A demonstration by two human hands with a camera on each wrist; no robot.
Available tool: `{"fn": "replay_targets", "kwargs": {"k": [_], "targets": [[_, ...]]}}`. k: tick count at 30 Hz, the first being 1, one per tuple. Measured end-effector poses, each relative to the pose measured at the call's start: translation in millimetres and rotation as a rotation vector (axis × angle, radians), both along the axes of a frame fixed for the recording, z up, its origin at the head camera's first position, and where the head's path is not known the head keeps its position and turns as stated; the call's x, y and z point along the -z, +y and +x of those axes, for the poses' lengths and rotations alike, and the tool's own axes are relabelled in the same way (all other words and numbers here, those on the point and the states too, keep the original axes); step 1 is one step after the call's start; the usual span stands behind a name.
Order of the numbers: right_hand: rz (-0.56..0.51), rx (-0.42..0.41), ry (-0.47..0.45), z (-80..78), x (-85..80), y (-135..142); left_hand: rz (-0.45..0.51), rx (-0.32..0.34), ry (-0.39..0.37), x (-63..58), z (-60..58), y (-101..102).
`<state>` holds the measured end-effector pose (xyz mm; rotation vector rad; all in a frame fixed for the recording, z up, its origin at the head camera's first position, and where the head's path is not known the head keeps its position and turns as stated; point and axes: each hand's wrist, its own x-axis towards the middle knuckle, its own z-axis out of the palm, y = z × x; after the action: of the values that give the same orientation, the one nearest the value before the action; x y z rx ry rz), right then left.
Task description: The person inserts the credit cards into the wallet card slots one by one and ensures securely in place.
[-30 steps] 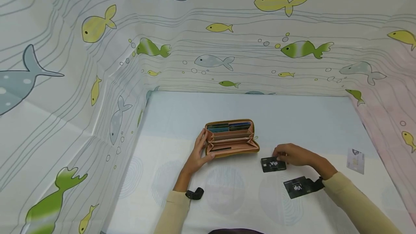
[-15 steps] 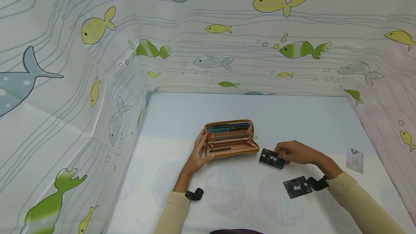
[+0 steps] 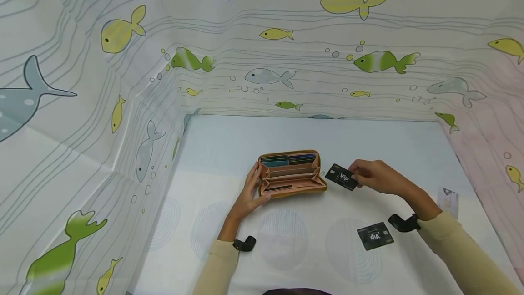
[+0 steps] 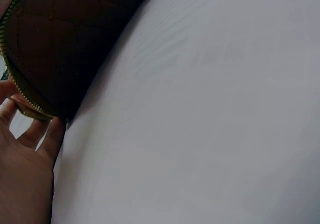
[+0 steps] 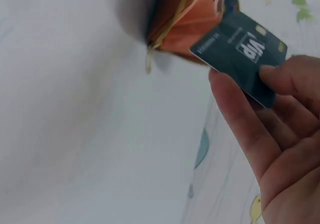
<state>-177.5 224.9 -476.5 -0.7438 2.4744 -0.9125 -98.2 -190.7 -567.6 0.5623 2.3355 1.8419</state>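
An open zip-around wallet stands mid-table, its pink inside facing up and several cards in its back slots. My left hand holds its left end, thumb at the front edge; the left wrist view shows the brown quilted outside with fingers at the zipped end. My right hand pinches a black "Vip" card between thumb and fingers, just right of the wallet. In the right wrist view the card overlaps the wallet's corner; whether they touch I cannot tell.
A second black "Vip" card lies on the white table nearer me, left of the right wrist. Farther right lies a pale card, partly behind the right forearm. Fish-printed sheeting walls the table at the back and sides.
My right hand has lifted the black card off the table and carried it away from me, up beside the wallet's right end, tilting it. The left hand and wallet have stayed put.
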Motion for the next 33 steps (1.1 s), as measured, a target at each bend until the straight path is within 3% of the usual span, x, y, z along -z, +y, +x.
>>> {"fn": "replay_targets", "kwargs": {"k": [4, 11, 19, 26, 33], "targets": [[-0.017, 0.006, 0.088, 2.4, -9.4, -18.7, -0.001, -0.002, -0.002, 0.3, 0.3, -0.1], [-0.03, -0.052, 0.183, 5.1, -16.1, -47.2, -0.002, -0.006, -0.009, -1.6, 0.9, 0.8], [-0.043, -0.104, 0.228, 3.1, -18.8, -66.8, -0.017, -0.009, -0.004, 0.2, -0.1, 0.4], [-0.038, -0.149, 0.291, 6.0, -15.5, -83.2, -0.013, -0.032, 0.013, 31.9, -5.6, -1.7], [-0.022, -0.18, 0.327, 7.8, -7.4, -90.5, 0.005, -0.039, 0.007, 37.4, -6.3, -2.1]]}}
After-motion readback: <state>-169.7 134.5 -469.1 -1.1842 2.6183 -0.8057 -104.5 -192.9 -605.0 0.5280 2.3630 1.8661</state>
